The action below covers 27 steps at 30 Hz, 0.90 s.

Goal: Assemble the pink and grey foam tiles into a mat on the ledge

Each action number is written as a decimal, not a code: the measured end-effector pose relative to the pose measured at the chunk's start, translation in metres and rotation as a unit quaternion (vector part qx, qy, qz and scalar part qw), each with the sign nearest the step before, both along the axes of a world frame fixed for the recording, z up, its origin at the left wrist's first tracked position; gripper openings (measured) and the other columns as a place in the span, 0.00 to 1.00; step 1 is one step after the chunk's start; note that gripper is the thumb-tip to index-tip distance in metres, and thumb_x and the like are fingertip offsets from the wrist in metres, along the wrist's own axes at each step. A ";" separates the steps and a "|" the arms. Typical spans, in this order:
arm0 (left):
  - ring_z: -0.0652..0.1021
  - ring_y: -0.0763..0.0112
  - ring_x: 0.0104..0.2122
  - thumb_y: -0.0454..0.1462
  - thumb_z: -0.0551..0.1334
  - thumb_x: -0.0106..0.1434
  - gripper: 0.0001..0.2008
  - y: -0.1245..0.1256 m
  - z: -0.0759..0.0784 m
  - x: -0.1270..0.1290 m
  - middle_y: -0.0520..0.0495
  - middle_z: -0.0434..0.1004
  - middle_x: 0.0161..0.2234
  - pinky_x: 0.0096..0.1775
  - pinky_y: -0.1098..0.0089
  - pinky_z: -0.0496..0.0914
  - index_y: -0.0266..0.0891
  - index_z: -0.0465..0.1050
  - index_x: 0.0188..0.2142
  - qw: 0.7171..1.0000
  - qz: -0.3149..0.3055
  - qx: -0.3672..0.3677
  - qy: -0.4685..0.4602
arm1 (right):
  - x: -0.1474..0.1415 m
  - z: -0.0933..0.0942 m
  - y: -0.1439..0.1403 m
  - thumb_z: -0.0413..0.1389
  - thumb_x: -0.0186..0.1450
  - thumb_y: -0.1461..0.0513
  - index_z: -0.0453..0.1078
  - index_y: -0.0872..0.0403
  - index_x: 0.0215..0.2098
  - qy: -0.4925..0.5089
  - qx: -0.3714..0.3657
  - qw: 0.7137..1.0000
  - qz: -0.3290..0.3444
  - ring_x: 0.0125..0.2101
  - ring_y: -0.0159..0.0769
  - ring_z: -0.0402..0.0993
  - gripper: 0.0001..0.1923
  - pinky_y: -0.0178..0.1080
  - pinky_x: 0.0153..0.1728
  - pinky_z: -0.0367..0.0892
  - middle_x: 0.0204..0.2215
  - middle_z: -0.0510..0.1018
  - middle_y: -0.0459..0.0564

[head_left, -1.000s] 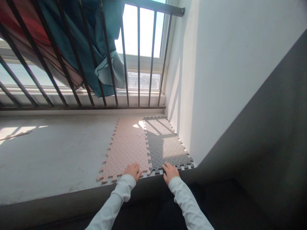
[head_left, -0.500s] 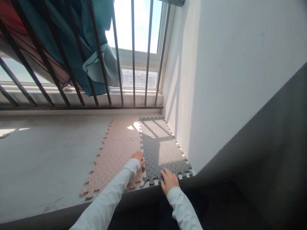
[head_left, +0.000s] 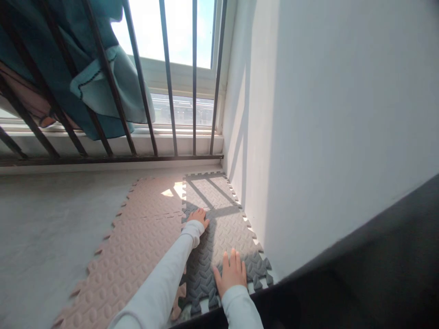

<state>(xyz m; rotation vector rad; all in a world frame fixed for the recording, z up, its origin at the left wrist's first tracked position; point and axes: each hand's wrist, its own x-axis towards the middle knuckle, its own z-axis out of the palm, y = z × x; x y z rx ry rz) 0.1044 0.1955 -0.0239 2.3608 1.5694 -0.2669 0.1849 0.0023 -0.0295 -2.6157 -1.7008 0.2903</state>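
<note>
The long sleeves are plain white, lightly creased, and end in close-fitting cuffs.

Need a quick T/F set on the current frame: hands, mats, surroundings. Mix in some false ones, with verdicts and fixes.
1. The right hand is on the gray mats. True.
2. The pink mats lie between the gray mats and the white wall. False: the gray mats lie between the pink mats and the wall.
3. The left hand is on the pink mats. False: it is on the gray mats, beside the seam with the pink ones.
4. The teal cloth is behind the bars of the dark railing. True.
5. The gray mats are entirely in shade. False: sunlight falls across part of them.
</note>
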 end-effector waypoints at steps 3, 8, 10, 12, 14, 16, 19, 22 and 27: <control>0.52 0.62 0.58 0.46 0.45 0.59 0.27 0.008 0.002 0.004 0.42 0.53 0.59 0.56 0.58 0.49 0.37 0.56 0.55 1.000 -0.018 0.013 0.020 | -0.006 0.001 0.004 0.49 0.58 0.53 0.57 0.58 0.55 0.009 0.002 1.000 -0.009 0.57 0.47 0.46 0.29 0.46 0.54 0.45 0.57 0.53 0.60; 0.47 0.54 0.59 0.51 0.47 0.57 0.33 0.001 -0.010 0.031 0.46 0.43 0.61 0.56 0.58 0.49 0.37 0.49 0.58 0.998 -0.058 0.029 -0.004 | -0.009 0.004 0.007 0.52 0.55 0.51 0.53 0.59 0.57 0.059 -0.007 0.998 -0.030 0.58 0.49 0.39 0.35 0.47 0.56 0.39 0.59 0.48 0.62; 0.46 0.51 0.59 0.52 0.47 0.56 0.36 -0.004 -0.016 0.044 0.45 0.40 0.62 0.56 0.58 0.48 0.34 0.47 0.59 0.997 -0.044 0.054 -0.023 | -0.008 0.005 0.006 0.51 0.55 0.50 0.52 0.58 0.58 0.082 -0.013 0.996 -0.026 0.59 0.49 0.38 0.36 0.48 0.56 0.39 0.59 0.46 0.61; 0.46 0.53 0.59 0.51 0.47 0.56 0.36 -0.006 -0.018 0.057 0.42 0.42 0.61 0.56 0.58 0.48 0.31 0.48 0.58 0.996 -0.038 0.071 -0.035 | -0.007 0.006 0.005 0.51 0.55 0.50 0.51 0.59 0.58 0.089 -0.011 0.996 -0.021 0.59 0.49 0.37 0.37 0.48 0.56 0.38 0.59 0.46 0.61; 0.47 0.57 0.59 0.50 0.47 0.56 0.35 -0.008 -0.017 0.071 0.40 0.44 0.61 0.57 0.58 0.47 0.30 0.49 0.58 0.995 -0.056 0.065 -0.045 | -0.007 0.003 0.004 0.50 0.56 0.50 0.50 0.59 0.58 0.082 -0.009 0.996 -0.015 0.59 0.49 0.37 0.37 0.49 0.56 0.38 0.59 0.45 0.62; 0.47 0.59 0.59 0.49 0.47 0.56 0.35 -0.011 -0.016 0.086 0.41 0.44 0.61 0.57 0.58 0.46 0.30 0.48 0.58 0.994 -0.081 0.051 -0.058 | -0.007 -0.003 0.005 0.50 0.56 0.50 0.49 0.59 0.58 0.066 -0.009 0.998 -0.013 0.59 0.50 0.36 0.37 0.50 0.56 0.38 0.59 0.45 0.62; 0.45 0.59 0.60 0.50 0.47 0.56 0.37 -0.019 -0.018 0.109 0.41 0.42 0.61 0.58 0.58 0.44 0.30 0.45 0.59 0.989 -0.108 0.044 -0.091 | -0.007 -0.016 0.008 0.47 0.58 0.52 0.51 0.57 0.58 0.037 -0.003 0.999 -0.018 0.58 0.51 0.39 0.32 0.53 0.54 0.41 0.59 0.47 0.62; 0.46 0.60 0.60 0.51 0.46 0.56 0.36 -0.022 -0.021 0.120 0.41 0.43 0.61 0.58 0.59 0.44 0.30 0.45 0.59 0.986 -0.106 0.058 -0.114 | -0.006 -0.027 0.012 0.41 0.63 0.58 0.54 0.55 0.57 0.027 -0.019 0.999 -0.018 0.57 0.48 0.44 0.24 0.53 0.54 0.44 0.58 0.51 0.61; 0.51 0.59 0.59 0.49 0.45 0.57 0.32 -0.008 -0.017 0.093 0.40 0.50 0.59 0.57 0.59 0.45 0.33 0.51 0.57 0.991 -0.089 0.050 -0.090 | -0.006 -0.026 0.013 0.49 0.56 0.50 0.51 0.59 0.58 0.003 -0.006 1.000 -0.007 0.58 0.53 0.39 0.36 0.54 0.54 0.41 0.59 0.47 0.64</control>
